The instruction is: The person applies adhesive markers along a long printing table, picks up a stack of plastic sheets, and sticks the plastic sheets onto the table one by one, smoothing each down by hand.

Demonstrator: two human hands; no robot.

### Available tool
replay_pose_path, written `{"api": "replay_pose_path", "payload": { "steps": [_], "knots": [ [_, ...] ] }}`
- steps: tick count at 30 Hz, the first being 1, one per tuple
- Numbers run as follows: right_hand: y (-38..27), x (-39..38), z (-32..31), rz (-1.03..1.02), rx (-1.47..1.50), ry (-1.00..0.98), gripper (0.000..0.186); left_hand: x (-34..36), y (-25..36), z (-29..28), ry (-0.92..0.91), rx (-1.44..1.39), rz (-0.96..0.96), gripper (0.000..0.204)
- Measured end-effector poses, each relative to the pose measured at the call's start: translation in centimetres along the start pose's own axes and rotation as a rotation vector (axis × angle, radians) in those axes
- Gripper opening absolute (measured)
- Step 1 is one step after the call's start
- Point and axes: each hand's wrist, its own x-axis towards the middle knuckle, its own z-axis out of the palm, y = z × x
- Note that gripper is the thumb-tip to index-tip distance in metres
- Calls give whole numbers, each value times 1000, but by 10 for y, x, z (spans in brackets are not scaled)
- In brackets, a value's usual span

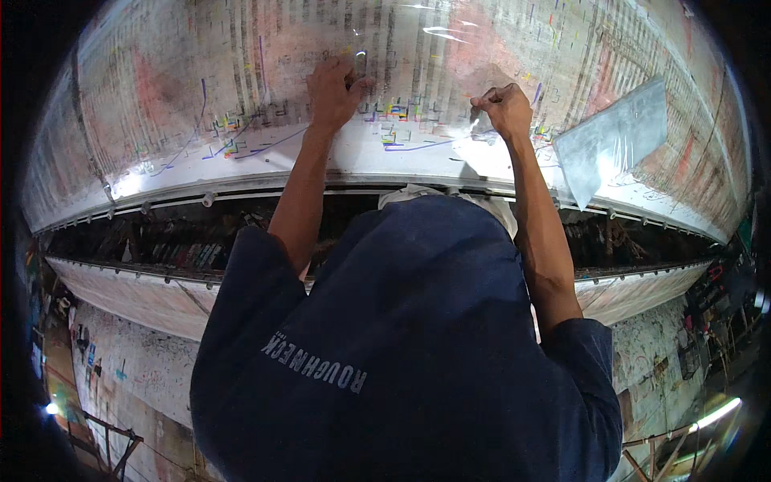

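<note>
Over the long pale work table (281, 165), stained and covered with coloured marks, both my arms reach forward. My left hand (332, 92) is closed near the table's middle, its fingers curled and the thumb pointing right. To its right, my right hand (507, 111) is closed in a pinch, thumb and fingertips drawn together toward the left. Whatever either hand holds is too thin or too clear to make out. Bright glints show beyond the hands and below the right one. A grey, see-through flat sheet (614, 140) lies on the table, right of my right hand.
A raised rail with small round fittings (209, 199) runs along the table's near edge, close to my body. Behind me stands a second long table (144, 297). Dark clutter (193, 249) fills the gap between them. A lit tube lamp (717, 414) shows at lower right.
</note>
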Motion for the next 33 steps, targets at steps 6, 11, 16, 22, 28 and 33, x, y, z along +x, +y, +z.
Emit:
{"api": "replay_pose_path", "payload": {
  "steps": [6,11,16,22,28,33],
  "knots": [
    [-6,0,-3,35,-3,-23,30,-3,-1,1,41,65,41,34],
    [2,1,1,4,-25,5,26,-3,-5,3,60,10,94,33],
    [3,2,4,10,-32,6,26,-3,-6,2,161,39,213,33],
    [-3,1,0,54,-50,15,25,-3,2,1,133,55,176,33],
    [-41,-26,28,-323,-302,511,64,-11,48,42,192,250,-36,44],
    [-44,-17,67,-502,-84,354,73,28,105,71,-19,147,295,46]
  ]
}}
